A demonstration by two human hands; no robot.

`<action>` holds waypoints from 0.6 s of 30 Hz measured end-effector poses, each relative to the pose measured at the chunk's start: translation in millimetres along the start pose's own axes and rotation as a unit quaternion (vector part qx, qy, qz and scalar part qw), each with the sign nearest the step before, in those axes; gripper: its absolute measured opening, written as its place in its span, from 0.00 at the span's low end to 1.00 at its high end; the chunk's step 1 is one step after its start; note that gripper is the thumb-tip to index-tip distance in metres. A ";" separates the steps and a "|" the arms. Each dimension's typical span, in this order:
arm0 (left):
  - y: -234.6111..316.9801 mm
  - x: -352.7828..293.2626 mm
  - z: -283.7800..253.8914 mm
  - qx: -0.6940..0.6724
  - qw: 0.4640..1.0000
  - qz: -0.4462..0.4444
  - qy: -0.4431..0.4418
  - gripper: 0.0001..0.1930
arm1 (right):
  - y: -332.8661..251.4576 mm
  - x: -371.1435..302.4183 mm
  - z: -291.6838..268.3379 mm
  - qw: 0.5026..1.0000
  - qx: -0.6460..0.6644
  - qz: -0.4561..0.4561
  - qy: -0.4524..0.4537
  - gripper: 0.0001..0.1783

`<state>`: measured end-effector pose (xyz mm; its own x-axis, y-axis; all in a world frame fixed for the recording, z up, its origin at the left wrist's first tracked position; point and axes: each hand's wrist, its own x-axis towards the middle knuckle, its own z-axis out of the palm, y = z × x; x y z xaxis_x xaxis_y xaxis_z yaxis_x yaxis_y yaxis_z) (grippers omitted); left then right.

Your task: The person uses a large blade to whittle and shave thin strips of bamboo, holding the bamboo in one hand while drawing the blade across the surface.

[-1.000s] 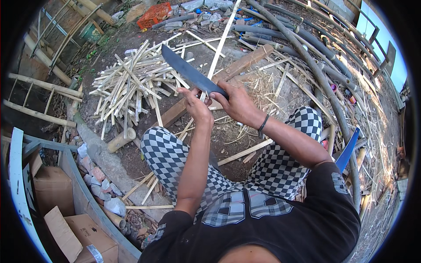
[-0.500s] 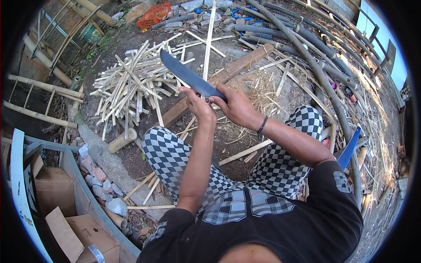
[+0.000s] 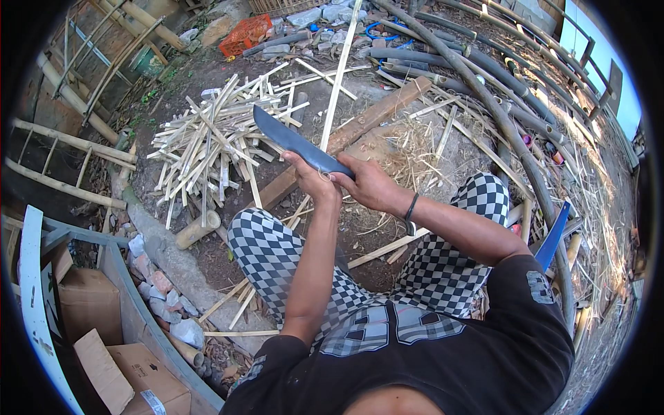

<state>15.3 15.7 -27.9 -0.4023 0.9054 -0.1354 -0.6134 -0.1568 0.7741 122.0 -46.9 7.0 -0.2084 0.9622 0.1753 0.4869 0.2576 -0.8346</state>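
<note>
Dirt ground (image 3: 377, 273): stick pile (image 3: 214, 142) left of the fingers. Left hand (image 3: 315, 182): finger closure cannot be determined (the knife (image 3: 297, 143) obscures it). Pale strip (image 3: 339, 79): extends beyond the fingers. Right hand (image 3: 370, 184): fingers wrapped around the knife, which projects up-left from them.

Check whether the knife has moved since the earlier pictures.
Yes. The knife has moved down the picture: its tip now sits farther below the orange crate than it did before.
</note>
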 end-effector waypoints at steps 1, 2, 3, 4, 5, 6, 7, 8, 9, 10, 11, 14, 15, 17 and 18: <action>-1.5 2.5 -2.9 -0.001 1.000 0.002 -0.002 0.42 | 1.9 -0.8 1.7 1.000 0.008 -0.017 -0.003 0.16; -3.7 6.0 -9.7 0.010 1.000 -0.014 -0.025 0.40 | 2.6 -2.1 2.3 0.999 0.015 -0.034 -0.005 0.16; -2.3 8.0 -11.3 0.020 0.998 -0.030 -0.050 0.39 | 0.2 -2.1 0.7 0.999 0.012 -0.037 -0.001 0.16; -1.7 9.2 -11.6 0.017 0.998 -0.028 -0.055 0.39 | -3.8 -2.7 -1.3 1.000 0.005 -0.012 -0.014 0.17; -1.2 9.7 -11.9 0.020 0.997 -0.039 -0.064 0.38 | -6.9 -3.0 -3.0 1.000 -0.002 0.014 -0.027 0.19; -0.9 7.8 -9.8 0.023 0.996 -0.052 -0.076 0.37 | -6.7 -3.7 -5.5 1.000 -0.007 0.012 -0.020 0.19; 0.4 5.5 -9.2 0.041 0.994 -0.057 -0.089 0.39 | -5.1 -4.0 -7.3 0.999 0.004 0.016 -0.031 0.20; 1.4 3.5 -8.0 0.037 0.993 -0.057 -0.097 0.39 | -2.2 -3.7 -9.5 0.999 0.016 0.020 -0.041 0.21; 4.6 1.6 -7.4 0.040 0.991 -0.046 -0.121 0.39 | 2.9 -1.9 -10.3 0.999 0.011 0.004 -0.044 0.22; 4.7 0.0 -8.0 0.045 0.988 -0.038 -0.145 0.40 | 10.1 -2.2 -9.1 0.999 0.006 0.004 -0.038 0.22; -0.5 3.9 -11.0 0.052 0.986 -0.035 -0.157 0.42 | 17.1 -2.7 -7.2 0.999 0.023 -0.012 -0.020 0.20; -6.8 8.6 -13.0 0.025 0.986 -0.042 -0.156 0.44 | 16.5 -0.5 -12.6 0.998 0.059 -0.028 -0.007 0.20; -6.2 3.7 -9.3 0.024 0.989 -0.028 -0.145 0.45 | 5.6 -4.5 -22.0 0.988 0.124 0.059 -0.064 0.20; -4.4 -0.5 -4.6 0.023 0.987 -0.014 -0.161 0.45 | 8.1 -6.2 -25.3 0.963 0.205 0.136 -0.113 0.26; -5.3 -2.9 -4.2 0.025 0.985 0.000 -0.173 0.45 | 8.0 -7.5 -27.5 0.963 0.204 0.138 -0.111 0.26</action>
<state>16.9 12.3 -34.2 -0.1417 0.9870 0.0761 -0.5755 -0.1447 0.8049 150.7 -49.7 13.4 -0.3179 0.9345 -0.1599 0.1844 -0.1044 -0.9773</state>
